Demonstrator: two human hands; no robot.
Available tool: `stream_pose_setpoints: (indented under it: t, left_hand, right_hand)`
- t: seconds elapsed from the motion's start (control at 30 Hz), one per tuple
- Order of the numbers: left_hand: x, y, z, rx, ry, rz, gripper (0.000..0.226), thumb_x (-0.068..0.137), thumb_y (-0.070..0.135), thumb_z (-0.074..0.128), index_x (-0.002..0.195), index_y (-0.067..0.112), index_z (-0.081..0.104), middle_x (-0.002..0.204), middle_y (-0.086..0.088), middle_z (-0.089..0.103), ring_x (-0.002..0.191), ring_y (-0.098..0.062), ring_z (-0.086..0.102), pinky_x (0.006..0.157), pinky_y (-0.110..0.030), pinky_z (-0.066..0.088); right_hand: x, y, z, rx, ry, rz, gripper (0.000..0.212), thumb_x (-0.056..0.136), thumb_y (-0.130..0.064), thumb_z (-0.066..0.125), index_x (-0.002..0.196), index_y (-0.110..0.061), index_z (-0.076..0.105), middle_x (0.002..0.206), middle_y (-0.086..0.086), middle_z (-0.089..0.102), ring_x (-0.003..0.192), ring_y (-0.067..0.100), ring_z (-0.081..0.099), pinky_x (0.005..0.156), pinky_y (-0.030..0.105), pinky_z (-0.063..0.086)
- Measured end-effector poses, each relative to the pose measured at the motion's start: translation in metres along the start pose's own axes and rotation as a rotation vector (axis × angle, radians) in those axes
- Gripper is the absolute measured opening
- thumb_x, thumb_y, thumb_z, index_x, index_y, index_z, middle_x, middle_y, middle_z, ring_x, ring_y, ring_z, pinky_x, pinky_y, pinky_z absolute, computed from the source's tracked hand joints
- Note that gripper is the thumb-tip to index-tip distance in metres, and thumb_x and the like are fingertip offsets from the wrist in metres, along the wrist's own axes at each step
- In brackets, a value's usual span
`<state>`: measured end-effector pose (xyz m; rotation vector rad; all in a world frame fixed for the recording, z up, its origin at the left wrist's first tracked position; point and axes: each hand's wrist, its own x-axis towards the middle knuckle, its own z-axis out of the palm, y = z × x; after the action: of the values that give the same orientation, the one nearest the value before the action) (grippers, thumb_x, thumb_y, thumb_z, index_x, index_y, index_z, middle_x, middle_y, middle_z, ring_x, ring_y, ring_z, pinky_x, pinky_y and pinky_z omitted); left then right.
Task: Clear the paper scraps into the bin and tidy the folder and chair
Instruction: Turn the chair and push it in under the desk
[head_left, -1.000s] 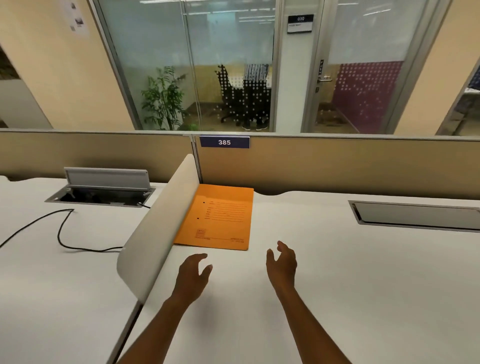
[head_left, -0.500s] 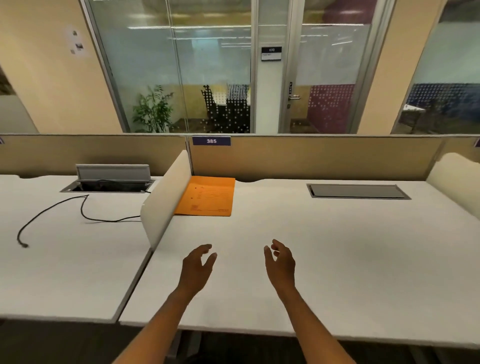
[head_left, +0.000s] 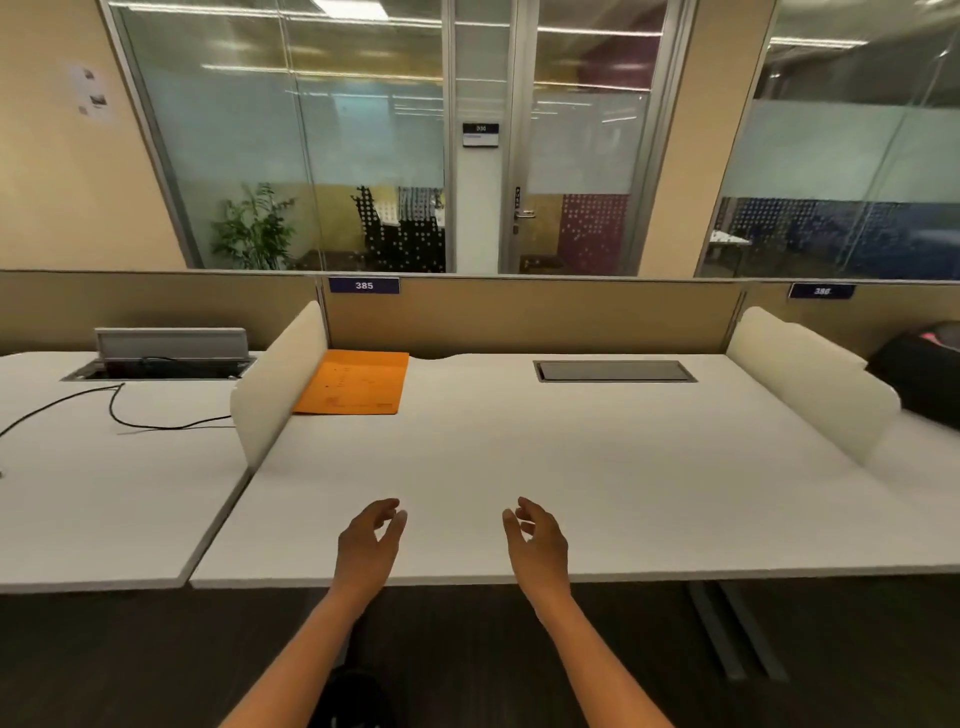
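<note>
An orange folder (head_left: 356, 383) lies flat at the back left corner of the white desk (head_left: 571, 467), against the cream divider (head_left: 278, 379). My left hand (head_left: 370, 540) and my right hand (head_left: 535, 543) hover side by side over the desk's front edge, fingers loosely curled and apart, holding nothing. Both are far from the folder. No paper scraps, bin or chair show clearly; a dark rounded shape (head_left: 348, 696) sits low between my forearms.
A closed cable hatch (head_left: 615, 371) is set in the desk's back. The left desk has an open cable box (head_left: 166, 358) and a black cable (head_left: 130, 415). A black bag (head_left: 924, 379) lies beyond the right divider (head_left: 810, 384). Desk legs (head_left: 727, 629) stand on dark carpet.
The view has pulled back from the desk, so the folder looks farther away and the front edge and floor show. My hands have drawn back to the front edge.
</note>
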<state>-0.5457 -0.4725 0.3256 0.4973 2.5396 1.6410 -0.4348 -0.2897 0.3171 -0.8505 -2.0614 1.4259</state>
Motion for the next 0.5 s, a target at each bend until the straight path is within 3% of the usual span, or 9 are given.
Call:
stream_pose_setpoints:
  t: [0.37, 0.5]
  left_hand:
    - [-0.117, 0.057, 0.057, -0.03, -0.016, -0.034, 0.042, 0.095, 0.04, 0.051, 0.129, 0.016, 0.056, 0.128, -0.004, 0.061, 0.114, -0.015, 0.054, 0.096, -0.03, 0.041]
    - [-0.173, 0.081, 0.074, -0.045, -0.017, -0.056, 0.041, 0.097, 0.039, 0.049, 0.13, 0.016, 0.055, 0.126, -0.004, 0.059, 0.109, -0.011, 0.05, 0.094, -0.027, 0.039]
  right_hand:
    - [-0.075, 0.022, -0.125, 0.02, -0.005, -0.02, 0.043, 0.095, -0.037, 0.052, 0.134, -0.019, 0.048, 0.128, -0.001, 0.055, 0.111, 0.01, 0.052, 0.093, 0.024, 0.046]
    - [-0.106, 0.029, -0.165, 0.043, -0.005, -0.015, 0.045, 0.094, -0.04, 0.052, 0.134, -0.02, 0.048, 0.131, 0.0, 0.055, 0.116, 0.012, 0.054, 0.098, 0.03, 0.047]
